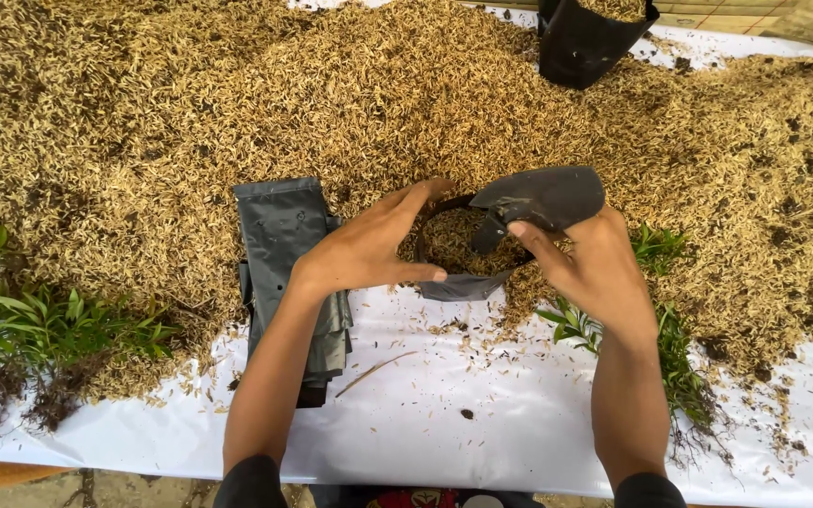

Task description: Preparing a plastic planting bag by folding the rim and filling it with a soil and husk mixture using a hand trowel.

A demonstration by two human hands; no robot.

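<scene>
Seedlings (44, 325) lie at far left on the white tabletop (482, 423), beside a flat stack of grey bags (289, 273). The left hand (369, 249) reaches in from the left, fingers (406, 202) spread and curved around the near rim of an open black bag (468, 259), half-filled with husk. The right hand (595, 268) pinches the bag's raised flap (543, 198) from the right. Both forearms angle inward over the husk pile (406, 85); the bag sits between the hands, mouth upward.

left hand (369, 249): palm down, fingers stretched forward, thumb pressed inward
right hand (590, 263): fingers curled, thumb pinching
forearms: bare, angled inward
</scene>
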